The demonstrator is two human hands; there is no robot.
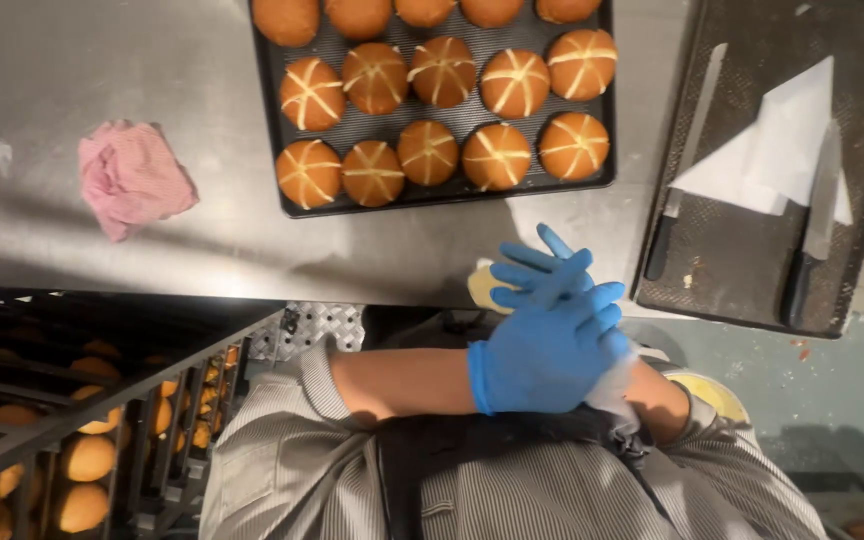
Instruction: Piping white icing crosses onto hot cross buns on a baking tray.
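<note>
At the worktop's [152,250] near edge, a pale bag [484,284] is grasped between the gloved left hand [552,345] and right hand [542,270]; probably soft, best held mid-body. At twelve o'clock, crossed buns [432,150] fill a tray [292,208].

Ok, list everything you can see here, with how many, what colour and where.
Baking tray: one, black, top centre of the steel table.
Buns with white crosses: ten, golden brown, front two rows of the tray; plain buns behind, cut off by the frame.
Cloth: one, pink, crumpled, left on the table.
Second tray: one, dark, right side.
Knives: two, dark handles, on the second tray.
Paper: white, folded, between the knives.
Rack of buns: one, dark, lower left.
Left hand: blue glove, laid over the right.
Right hand: blue glove, touching a pale yellow object.
</note>
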